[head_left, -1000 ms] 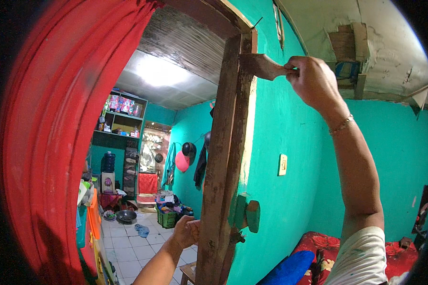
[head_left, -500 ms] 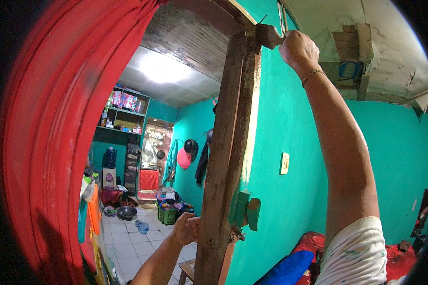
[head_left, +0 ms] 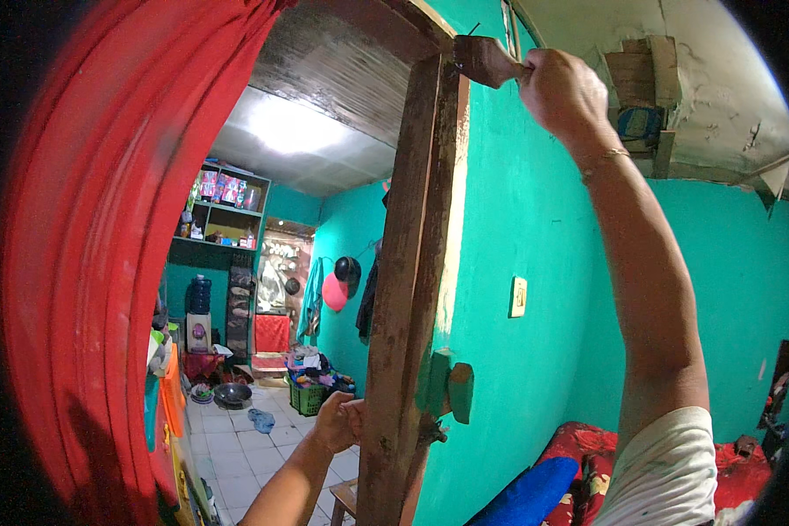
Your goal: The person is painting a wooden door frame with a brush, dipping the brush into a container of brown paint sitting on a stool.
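Note:
A paintbrush (head_left: 486,63) with a wide brown head is gripped in my raised right hand (head_left: 565,95). Its dark end touches the upper edge of the brown wooden door post (head_left: 401,263), near the lintel. Dark brown covers the top of the post's narrow side edge; lower down a cream strip (head_left: 450,254) shows with patchy brown marks. Low on the post's left side, my left hand (head_left: 337,422) is closed against the wood, its fingertips partly hidden behind it. A green-painted block (head_left: 447,386) sticks out from the post's right side.
A red curtain (head_left: 88,263) hangs at the left of the doorway. Beyond lie a tiled floor with a green basket (head_left: 309,398) of clothes, a black pan (head_left: 233,395) and shelves (head_left: 228,206). A light switch (head_left: 518,296) sits on the turquoise wall, above a blue cushion (head_left: 530,491).
The view has shifted slightly, so the post sits further left. My right hand and the paintbrush are a little lower against the post's top edge. My left hand stays at the post.

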Demonstrator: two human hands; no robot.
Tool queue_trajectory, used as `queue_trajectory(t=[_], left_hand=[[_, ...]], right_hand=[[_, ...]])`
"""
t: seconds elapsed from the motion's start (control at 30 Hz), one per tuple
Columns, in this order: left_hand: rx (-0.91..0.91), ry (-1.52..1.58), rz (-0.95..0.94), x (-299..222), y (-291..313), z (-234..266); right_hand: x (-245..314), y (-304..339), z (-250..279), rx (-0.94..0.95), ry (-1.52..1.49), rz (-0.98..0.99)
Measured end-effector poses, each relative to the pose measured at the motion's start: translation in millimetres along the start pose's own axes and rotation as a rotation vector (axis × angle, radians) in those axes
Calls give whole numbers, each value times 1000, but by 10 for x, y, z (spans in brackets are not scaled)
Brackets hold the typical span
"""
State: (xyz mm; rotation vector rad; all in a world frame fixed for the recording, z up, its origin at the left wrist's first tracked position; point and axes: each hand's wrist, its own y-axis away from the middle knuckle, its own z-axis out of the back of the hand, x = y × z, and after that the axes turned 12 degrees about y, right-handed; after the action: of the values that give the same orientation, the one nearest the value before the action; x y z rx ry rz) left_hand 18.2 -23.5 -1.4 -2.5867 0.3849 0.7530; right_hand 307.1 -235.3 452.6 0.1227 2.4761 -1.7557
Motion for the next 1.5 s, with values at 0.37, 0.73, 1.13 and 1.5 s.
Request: queue_trajectory(t=[0.37, 0.73, 1.13, 1.5], left_hand=[[398, 287, 180, 44, 104, -187], [464, 163, 101, -12, -2, 46], [191, -68, -45, 61, 80, -94], [197, 51, -51, 65, 120, -107]], right_hand=[[50, 551, 55, 101, -66, 82], [-201, 561, 187, 61, -190, -39], [18, 351, -151, 158, -105, -15], [-225, 937, 473, 223, -236, 166]])
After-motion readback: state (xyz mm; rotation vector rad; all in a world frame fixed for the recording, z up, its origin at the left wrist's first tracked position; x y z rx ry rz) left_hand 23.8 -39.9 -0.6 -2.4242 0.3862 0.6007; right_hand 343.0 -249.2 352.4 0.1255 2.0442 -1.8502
